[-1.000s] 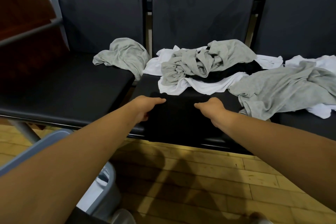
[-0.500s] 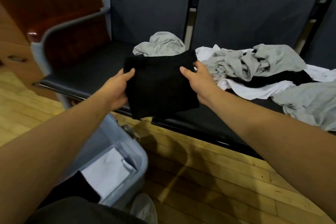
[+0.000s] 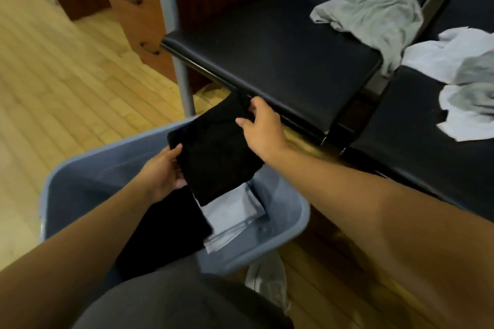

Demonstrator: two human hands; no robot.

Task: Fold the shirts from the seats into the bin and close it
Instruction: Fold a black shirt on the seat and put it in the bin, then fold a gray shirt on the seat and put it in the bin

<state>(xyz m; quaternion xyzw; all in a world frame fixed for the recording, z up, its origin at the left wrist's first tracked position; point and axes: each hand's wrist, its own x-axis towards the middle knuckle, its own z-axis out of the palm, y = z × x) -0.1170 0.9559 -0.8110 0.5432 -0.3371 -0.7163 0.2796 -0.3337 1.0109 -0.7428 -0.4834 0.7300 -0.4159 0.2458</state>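
Holding: a folded black shirt (image 3: pixel 216 152) is held by both hands above the blue bin (image 3: pixel 302 219); its far corner reaches past the bin's far rim toward the seat front.
Left hand: the left hand (image 3: pixel 163 173) is closed on the shirt's near left edge, with the thumb laid on top of the cloth and the fingers curled beneath it.
Right hand: the right hand (image 3: pixel 263 128) pinches the far corner of the shirt between thumb and fingers; the corner is bunched slightly at the grip.
Shirt attitude: the shirt is tilted, with the far corner higher and the near edge hanging down into the bin's mouth.
Bin contents: a folded white shirt (image 3: pixel 232 219) lies on the right, and a folded dark garment (image 3: pixel 171 227) lies beside it on the left, partly hidden by the left forearm.
Bin position: it stands on the wooden floor (image 3: pixel 66 88), just in front of the black seat (image 3: pixel 267 48), with its top uncovered.
Seats: a crumpled grey shirt (image 3: pixel 374 10) lies at the right rear of the near seat and droops over its edge. On the next seat, white cloth (image 3: pixel 441 56) and more grey cloth (image 3: pixel 475 88) are heaped together.
Surroundings: a wooden cabinet (image 3: pixel 133 2) stands to the left of the seats. A pale shoe (image 3: pixel 270 283) is seen on the floor beside the bin, and a grey trouser leg (image 3: pixel 173 299) fills the bottom edge.
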